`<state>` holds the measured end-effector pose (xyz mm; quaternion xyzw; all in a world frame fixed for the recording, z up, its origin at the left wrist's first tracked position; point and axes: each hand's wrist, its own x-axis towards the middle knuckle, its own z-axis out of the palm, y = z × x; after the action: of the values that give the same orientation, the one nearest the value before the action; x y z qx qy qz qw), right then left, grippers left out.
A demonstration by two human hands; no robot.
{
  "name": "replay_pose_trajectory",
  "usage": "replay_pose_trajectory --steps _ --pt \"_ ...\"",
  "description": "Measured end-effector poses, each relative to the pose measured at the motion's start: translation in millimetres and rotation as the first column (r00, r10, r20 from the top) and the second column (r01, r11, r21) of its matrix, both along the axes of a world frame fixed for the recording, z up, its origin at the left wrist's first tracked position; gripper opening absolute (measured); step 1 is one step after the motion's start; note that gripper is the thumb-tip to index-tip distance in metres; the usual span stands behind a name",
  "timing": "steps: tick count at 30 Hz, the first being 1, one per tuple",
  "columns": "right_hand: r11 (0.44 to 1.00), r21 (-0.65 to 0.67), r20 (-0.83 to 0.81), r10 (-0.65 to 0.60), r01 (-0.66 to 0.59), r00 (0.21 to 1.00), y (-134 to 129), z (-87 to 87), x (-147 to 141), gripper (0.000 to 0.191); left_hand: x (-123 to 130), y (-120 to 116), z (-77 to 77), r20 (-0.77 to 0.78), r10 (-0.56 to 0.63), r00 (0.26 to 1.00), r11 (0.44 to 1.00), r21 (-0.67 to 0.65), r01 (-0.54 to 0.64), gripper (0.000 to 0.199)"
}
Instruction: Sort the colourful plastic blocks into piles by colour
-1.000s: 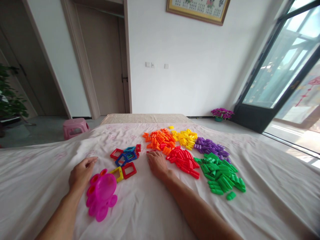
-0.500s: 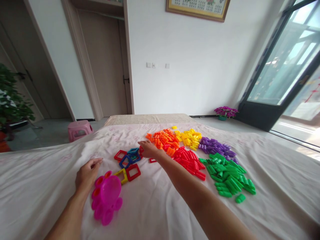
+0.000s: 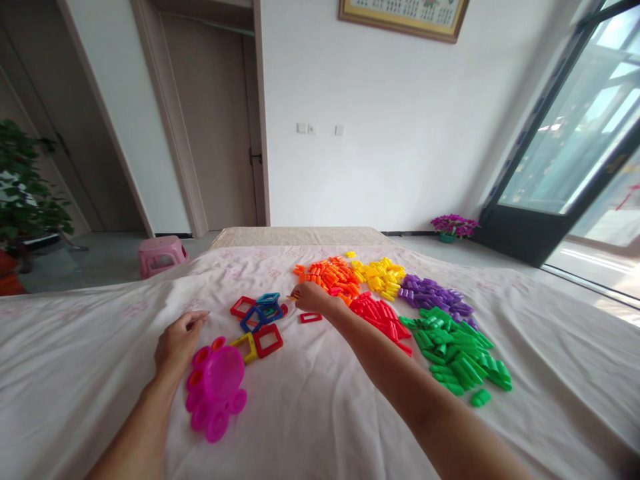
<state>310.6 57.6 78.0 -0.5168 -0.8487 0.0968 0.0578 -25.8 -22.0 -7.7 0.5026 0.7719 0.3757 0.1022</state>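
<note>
My right hand (image 3: 309, 296) is closed at the left edge of the orange block pile (image 3: 333, 272), its fingertips pinched around something small and yellowish that I cannot make out. A red rectangular frame (image 3: 311, 318) lies just below it. Blue frames (image 3: 253, 319), a red frame (image 3: 269, 341) and a yellow frame (image 3: 245, 347) lie between my hands. My left hand (image 3: 180, 337) rests on the cloth with fingers curled; whether anything is between them is hidden. Beside it is a pink paw-shaped tray (image 3: 223, 375) with orange-red pieces in some cups.
Piles of yellow (image 3: 383, 277), red (image 3: 381, 317), purple (image 3: 433, 295) and green blocks (image 3: 457, 350) spread to the right on the pale cloth (image 3: 310, 413). Beyond the cloth are a pink stool (image 3: 163, 256) and potted purple flowers (image 3: 454, 227).
My right hand has moved right, away from the blue frames, and its fingers have drawn together. The red rectangular frame now shows fully. My left hand has hardly moved.
</note>
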Motion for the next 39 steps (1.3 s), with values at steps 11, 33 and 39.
replay_pose_trajectory --steps 11,33,39 --pt "0.965 -0.204 -0.129 0.143 -0.167 0.981 -12.6 4.8 3.3 0.028 -0.5 0.9 1.2 0.067 0.014 0.998 0.998 -0.065 -0.01 0.035" --pt "0.999 -0.041 0.114 0.011 -0.006 0.993 -30.8 -3.8 47.5 0.049 -1.9 2.0 -1.9 0.03 -0.009 1.0 0.999 -0.043 0.01 0.034" --pt "0.996 -0.015 0.041 0.091 -0.09 0.995 -35.4 -12.5 50.5 0.05 -1.7 1.7 -1.1 0.036 -0.011 0.999 0.999 -0.038 0.012 0.034"
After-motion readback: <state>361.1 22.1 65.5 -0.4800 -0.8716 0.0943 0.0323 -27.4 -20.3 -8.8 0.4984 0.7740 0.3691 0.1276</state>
